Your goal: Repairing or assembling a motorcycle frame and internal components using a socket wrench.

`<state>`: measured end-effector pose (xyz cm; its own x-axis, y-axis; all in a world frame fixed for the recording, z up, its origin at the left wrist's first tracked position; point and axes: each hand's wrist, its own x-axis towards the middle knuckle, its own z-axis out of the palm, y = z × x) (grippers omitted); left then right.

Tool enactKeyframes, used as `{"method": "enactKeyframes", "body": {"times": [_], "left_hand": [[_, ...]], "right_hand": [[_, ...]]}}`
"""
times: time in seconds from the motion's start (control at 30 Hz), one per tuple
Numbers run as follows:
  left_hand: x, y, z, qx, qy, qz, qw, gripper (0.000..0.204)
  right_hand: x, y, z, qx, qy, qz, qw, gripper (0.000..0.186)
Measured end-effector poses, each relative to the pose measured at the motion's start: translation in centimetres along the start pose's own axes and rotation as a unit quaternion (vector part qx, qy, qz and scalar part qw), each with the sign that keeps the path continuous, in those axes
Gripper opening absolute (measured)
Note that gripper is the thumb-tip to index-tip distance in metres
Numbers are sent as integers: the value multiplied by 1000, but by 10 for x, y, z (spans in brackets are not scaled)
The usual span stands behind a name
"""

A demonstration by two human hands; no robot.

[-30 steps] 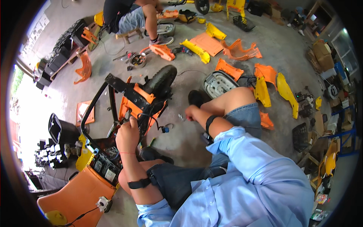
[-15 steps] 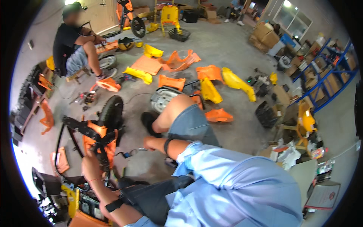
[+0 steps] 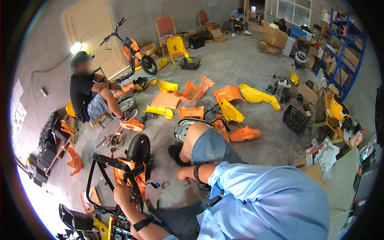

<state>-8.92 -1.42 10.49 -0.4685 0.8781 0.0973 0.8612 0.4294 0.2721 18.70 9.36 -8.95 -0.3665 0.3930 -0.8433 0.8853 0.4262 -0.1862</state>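
Observation:
On the left stands a partly stripped scooter with a black frame [image 3: 98, 202], orange panels and a thick black tyre [image 3: 139, 150]. My left hand [image 3: 121, 193] is closed on the black frame beside an orange panel [image 3: 140, 185]; its fingertips are partly hidden. A cable with a blue connector [image 3: 156, 185] sticks out from the frame toward my right hand. My right hand [image 3: 185, 173] is held beside my bent knee with its fingers curled. Whatever it holds, if anything, is too small to make out. A small greyish thing [image 3: 186, 183] shows just below it.
Orange and yellow panels [image 3: 194, 90] lie across the floor ahead. A co-worker [image 3: 90, 90] sits at the left near another scooter [image 3: 132, 52]. To the right are a black crate [image 3: 296, 119], boxes and a blue shelf [image 3: 340, 60]. Another person sits far back.
My view has lifted, so the scene sits lower and further right. My left hand stays at the frame. My right hand stays curled near the knee; the blue connector shows more clearly.

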Motion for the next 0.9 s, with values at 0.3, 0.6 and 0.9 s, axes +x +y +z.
{"method": "enactKeyframes", "body": {"times": [0.3,0.6,0.9], "left_hand": [[6,-11,3,-6,-24,73,997,57],[6,-12,5,-17,-2,67,998,65],[7,-10,5,-61,-25,6,998,66]], "right_hand": [[-7,4,51,-152,7,-48,987,27],[12,5,58,-143,2,-49,988,30],[16,13,50,-143,10,-49,988,34]]}}
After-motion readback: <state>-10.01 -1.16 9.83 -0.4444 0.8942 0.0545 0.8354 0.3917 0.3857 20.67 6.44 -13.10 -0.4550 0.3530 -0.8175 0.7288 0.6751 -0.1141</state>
